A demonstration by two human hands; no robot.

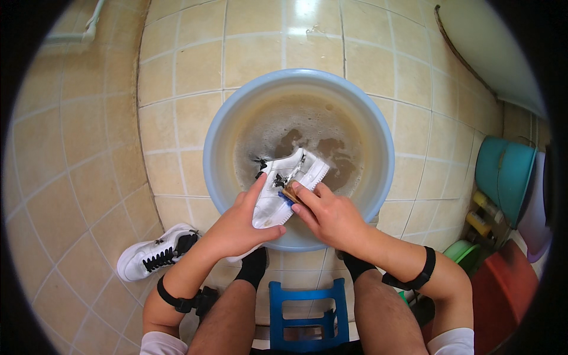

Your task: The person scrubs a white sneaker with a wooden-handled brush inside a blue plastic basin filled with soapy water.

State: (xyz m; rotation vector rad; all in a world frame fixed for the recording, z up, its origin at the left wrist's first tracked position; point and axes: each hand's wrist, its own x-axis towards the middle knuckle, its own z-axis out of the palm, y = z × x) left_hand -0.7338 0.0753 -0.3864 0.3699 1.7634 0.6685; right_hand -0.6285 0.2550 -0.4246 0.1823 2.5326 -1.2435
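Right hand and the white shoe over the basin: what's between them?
A brown-backed brush, blue underneath, gripped by the right hand against the shoe; the head view shows it.

The hands [235,226] partly hide the white shoe [269,207] and brush [289,193].

head | left fisheye, head-worn | looks down from above | wide field, near; basin [387,154] mid-view

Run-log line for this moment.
left hand: holds white sneaker | right hand: blue-bristled brush against sneaker | sneaker: over pale-blue basin, murky water | second sneaker: left of basin
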